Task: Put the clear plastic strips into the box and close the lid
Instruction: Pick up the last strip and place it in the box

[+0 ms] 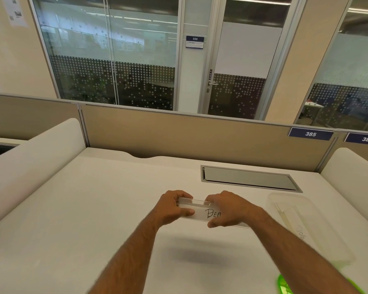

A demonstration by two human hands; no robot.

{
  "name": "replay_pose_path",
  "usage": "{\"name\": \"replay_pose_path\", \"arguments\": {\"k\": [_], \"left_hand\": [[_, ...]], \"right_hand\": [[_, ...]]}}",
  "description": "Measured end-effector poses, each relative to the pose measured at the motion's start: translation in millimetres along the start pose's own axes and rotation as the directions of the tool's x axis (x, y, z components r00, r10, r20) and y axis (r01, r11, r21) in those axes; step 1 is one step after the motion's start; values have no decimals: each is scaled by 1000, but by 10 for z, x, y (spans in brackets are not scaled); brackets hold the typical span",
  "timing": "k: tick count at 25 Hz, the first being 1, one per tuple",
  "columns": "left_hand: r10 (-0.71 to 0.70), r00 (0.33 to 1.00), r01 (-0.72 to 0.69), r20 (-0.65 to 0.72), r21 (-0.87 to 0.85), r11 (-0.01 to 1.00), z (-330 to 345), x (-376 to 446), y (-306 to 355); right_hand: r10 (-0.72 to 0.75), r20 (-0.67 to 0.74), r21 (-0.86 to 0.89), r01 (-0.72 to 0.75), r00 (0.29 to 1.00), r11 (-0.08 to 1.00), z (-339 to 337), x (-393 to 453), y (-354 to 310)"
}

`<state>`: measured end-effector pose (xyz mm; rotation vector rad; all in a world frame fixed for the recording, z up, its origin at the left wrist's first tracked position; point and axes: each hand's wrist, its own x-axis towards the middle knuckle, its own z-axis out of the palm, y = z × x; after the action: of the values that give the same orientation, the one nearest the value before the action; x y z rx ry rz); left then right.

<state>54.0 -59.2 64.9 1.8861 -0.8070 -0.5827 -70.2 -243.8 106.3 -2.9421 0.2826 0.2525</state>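
I am pinching a stiff, light, slippery clear plastic strip (197, 212) by its ends, left hand (174, 205) and right hand (227, 209), with the clear plastic box (310, 225) at three o'clock.

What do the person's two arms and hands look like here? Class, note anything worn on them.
Both forearms are bare up to the frame's bottom edge, with no sleeves showing. The left hand and right hand wear no gloves. No watch, bracelet or ring is visible. Fine hair runs along both forearms.

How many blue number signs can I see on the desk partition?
2. Sign 385 is on the partition's top edge at far right; sign 386 is just right of it, cut by the frame edge. More may lie out of view.
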Motion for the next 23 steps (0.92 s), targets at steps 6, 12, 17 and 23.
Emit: {"name": "replay_pose_path", "arguments": {"k": [6,12,17,23], "left_hand": [[11,982,23,-189,176,984,145,64,-58],[53,985,48,-164,555,831,429,166,-440],[37,996,30,-81,692,721,729,252,-748],[-13,997,67,-79,739,670,939,326,-1036]], "right_hand": [[217,-207,-8,-224,954,975,-10,-131,348],[551,-381,101,-559,743,823,-156,-420,1013],[719,-395,148,-733,571,664,-108,-714,1530],[829,-329,192,-827,453,528,49,-1011,1933]]}}
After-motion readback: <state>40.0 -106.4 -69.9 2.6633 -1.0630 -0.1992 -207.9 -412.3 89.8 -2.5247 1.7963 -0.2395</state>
